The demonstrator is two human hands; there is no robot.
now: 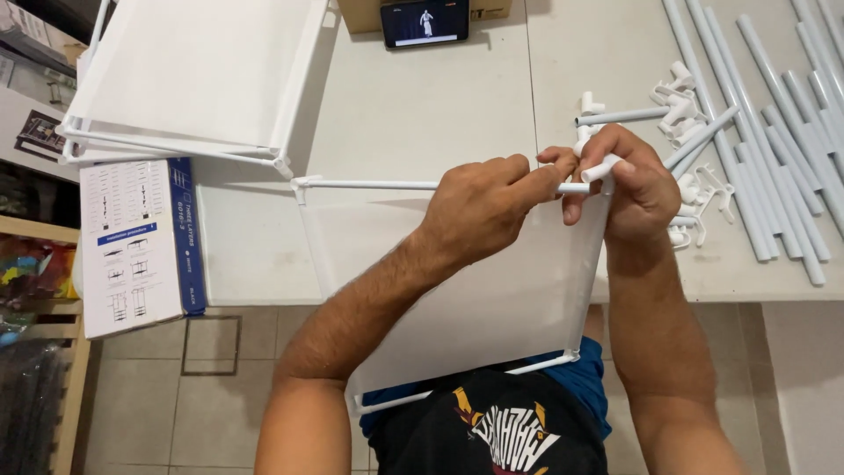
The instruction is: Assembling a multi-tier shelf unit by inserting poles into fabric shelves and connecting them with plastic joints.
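The left hand (479, 207) grips the far white tube (369, 186) of a fabric shelf panel (457, 299), fingers pinched near its right end. The right hand (637, 189) closes around a white plastic connector (601, 168) at that corner. To the right on the white table (422, 105), loose connectors (679, 97) and long white tubes (774, 132) lie together. A finished shelf panel (189, 70) rests far left, beside a printed box (141, 246), with a tablet (425, 22) at the far edge.

Loose connectors (694, 189) and tubes (774, 132) crowd the right; centre tabletop (422, 114) open.
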